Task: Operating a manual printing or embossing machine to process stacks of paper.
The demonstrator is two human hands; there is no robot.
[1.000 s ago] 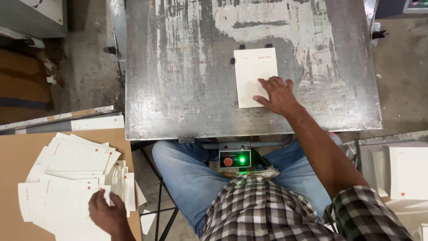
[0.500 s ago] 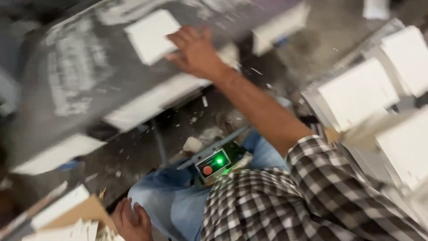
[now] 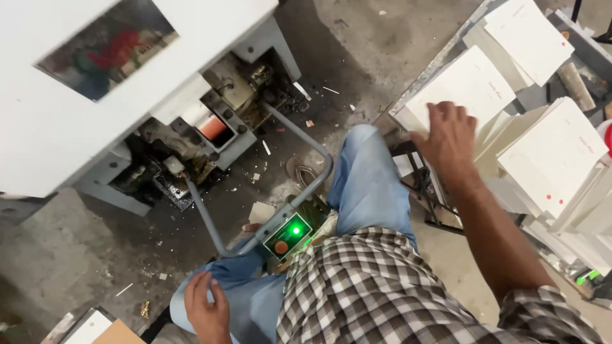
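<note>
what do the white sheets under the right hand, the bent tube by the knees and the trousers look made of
White sheets: likely matt card or stiff paper; flat and crisp-edged in loose stacks under the right hand.
Bent tube: probably grey painted metal; smooth, with an even bend.
Trousers: look like blue denim; faded and softly creased. The left hand rests on one knee.

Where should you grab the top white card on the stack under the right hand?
Probably by its near left edge, coming from above. The right hand hovers or rests on that white card stack, which lies flat on the side table. A flat card gives no side to pinch, so pressing fingertips on top and sliding it off the edge seems best.
</note>
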